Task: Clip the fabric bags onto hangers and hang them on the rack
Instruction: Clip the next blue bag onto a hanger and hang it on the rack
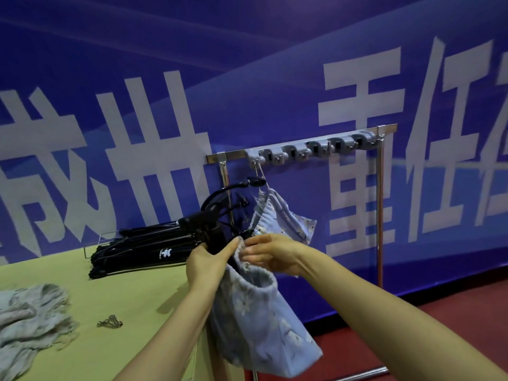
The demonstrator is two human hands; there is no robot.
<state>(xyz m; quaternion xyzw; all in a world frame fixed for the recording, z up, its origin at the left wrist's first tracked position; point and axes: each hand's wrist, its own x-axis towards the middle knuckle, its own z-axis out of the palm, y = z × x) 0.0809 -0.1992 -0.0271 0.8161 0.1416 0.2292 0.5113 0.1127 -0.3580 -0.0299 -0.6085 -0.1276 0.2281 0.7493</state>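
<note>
Head: bag (pixel 255 325) beneath left hand (pixel 207 261), right hand (pixel 275 254).

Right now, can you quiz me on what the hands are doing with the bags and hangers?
1. True or false: a stack of black hangers lies on the green table.
2. What do the left hand and right hand both hold? A) floral fabric bag B) cup C) book
3. How many bags hang from the rack?
Key: 1 true; 2 A; 3 one, the hanging bag.
</note>
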